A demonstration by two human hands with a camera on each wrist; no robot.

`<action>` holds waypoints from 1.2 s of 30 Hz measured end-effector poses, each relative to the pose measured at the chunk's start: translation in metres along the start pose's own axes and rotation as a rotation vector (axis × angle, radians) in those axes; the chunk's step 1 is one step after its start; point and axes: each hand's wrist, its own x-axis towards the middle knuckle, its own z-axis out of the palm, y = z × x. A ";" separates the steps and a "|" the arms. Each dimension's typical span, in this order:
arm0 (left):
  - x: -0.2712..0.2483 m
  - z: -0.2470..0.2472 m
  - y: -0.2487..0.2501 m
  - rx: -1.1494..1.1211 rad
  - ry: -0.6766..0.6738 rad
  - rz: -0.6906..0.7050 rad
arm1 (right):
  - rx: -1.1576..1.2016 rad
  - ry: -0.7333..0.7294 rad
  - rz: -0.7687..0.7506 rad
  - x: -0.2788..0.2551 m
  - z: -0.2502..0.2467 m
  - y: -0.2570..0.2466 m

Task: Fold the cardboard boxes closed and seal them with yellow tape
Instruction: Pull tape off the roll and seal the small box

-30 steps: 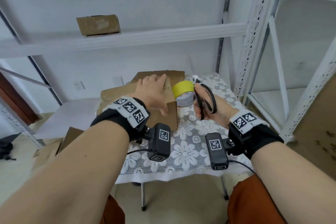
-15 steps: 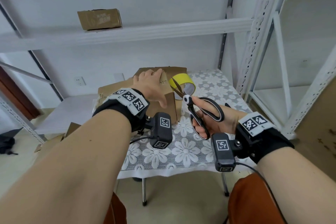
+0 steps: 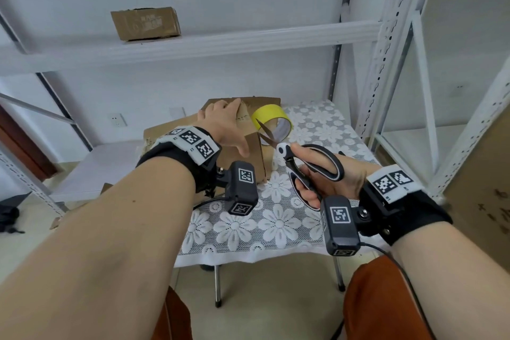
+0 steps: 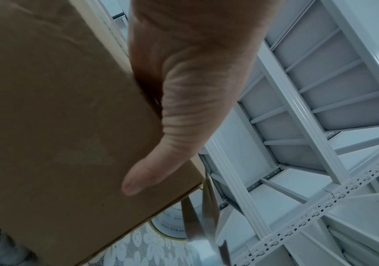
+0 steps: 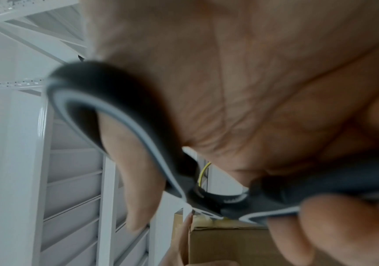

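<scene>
**Box held, tape not yet cut**

Centre frame, the left hand (image 3: 223, 124) lies flat, fingers spread, on the cardboard box (image 3: 248, 152). The right hand (image 3: 325, 176) grips open scissors (image 3: 292, 152) beside the yellow tape (image 3: 271, 120). I'd say sealing is unfinished.

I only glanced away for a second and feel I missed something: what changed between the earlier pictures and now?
The right hand lifted the scissors off the table beside the yellow tape roll, drew them back toward the body and turned them so the blades, now parted, point at the roll. The left hand stayed pressed flat on the cardboard box; the roll and the box on the shelf stayed put.
</scene>
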 end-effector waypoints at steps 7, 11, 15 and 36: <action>-0.002 0.003 0.003 0.007 0.022 0.015 | -0.063 0.024 0.034 0.006 0.004 0.001; -0.005 0.005 0.003 0.010 0.028 0.015 | -0.065 0.066 0.052 0.021 0.016 -0.006; -0.009 0.004 0.007 0.025 0.013 0.039 | -0.085 0.105 0.057 0.038 0.022 -0.009; 0.012 0.001 0.061 0.017 0.037 -0.054 | -0.122 0.169 -0.064 0.057 0.024 0.003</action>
